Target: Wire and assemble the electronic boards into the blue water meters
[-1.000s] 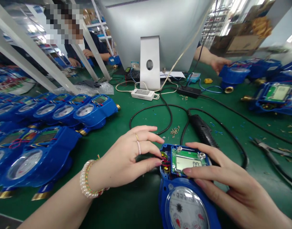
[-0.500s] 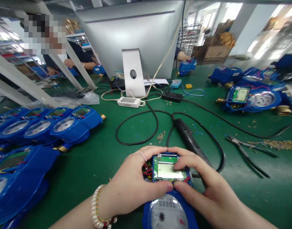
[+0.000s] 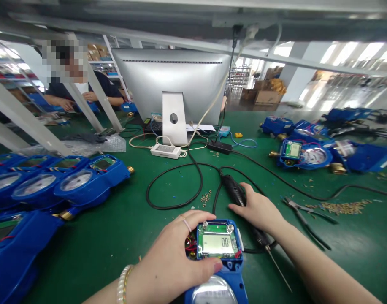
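Note:
A blue water meter (image 3: 225, 264) lies on the green table at the bottom centre, its lid off and a green circuit board with a lit display (image 3: 217, 244) showing. My left hand (image 3: 172, 255) holds the meter's left side, thumb along the lower edge of the board. My right hand (image 3: 258, 209) rests on the black electric screwdriver (image 3: 234, 189) just right of the meter, fingers curled over its body. The screwdriver's thin bit (image 3: 278, 268) points toward me.
Rows of blue meters (image 3: 76, 181) fill the left side; more meters (image 3: 302, 154) lie at the right. Pliers (image 3: 302, 211) and loose brass screws (image 3: 339, 207) lie right of my hand. A monitor (image 3: 171, 84), cables and a white adapter (image 3: 165, 150) sit behind. A person sits at back left.
My right hand has left the circuit board and moved right onto the screwdriver. My left hand stays on the meter. The view has tilted up.

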Demonstrator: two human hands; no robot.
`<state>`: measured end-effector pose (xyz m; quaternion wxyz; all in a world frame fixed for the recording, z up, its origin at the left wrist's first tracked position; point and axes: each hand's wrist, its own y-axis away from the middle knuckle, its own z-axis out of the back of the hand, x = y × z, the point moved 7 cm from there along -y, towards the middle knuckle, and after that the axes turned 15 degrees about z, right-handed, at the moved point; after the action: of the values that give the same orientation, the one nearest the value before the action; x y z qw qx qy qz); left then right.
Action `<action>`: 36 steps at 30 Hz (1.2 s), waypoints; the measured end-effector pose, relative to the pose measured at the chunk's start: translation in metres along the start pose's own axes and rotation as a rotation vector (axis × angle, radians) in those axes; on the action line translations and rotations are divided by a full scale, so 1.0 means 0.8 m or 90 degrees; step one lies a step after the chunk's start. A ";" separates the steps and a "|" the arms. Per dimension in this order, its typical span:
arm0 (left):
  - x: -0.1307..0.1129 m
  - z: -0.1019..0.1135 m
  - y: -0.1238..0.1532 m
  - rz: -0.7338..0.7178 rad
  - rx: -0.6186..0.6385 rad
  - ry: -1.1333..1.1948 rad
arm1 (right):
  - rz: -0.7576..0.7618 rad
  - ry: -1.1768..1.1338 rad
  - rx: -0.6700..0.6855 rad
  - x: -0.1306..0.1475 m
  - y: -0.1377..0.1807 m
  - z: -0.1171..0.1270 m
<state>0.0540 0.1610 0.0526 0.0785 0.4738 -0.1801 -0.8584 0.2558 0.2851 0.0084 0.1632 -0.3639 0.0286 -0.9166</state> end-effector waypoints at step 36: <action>-0.002 0.001 -0.005 -0.142 -0.037 -0.022 | 0.298 -0.641 -0.565 0.096 -0.067 0.019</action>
<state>0.0544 0.1654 0.0530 -0.0067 0.4736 -0.1026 -0.8747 0.1985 0.3121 0.0791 0.1859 -0.7597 0.3977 -0.4796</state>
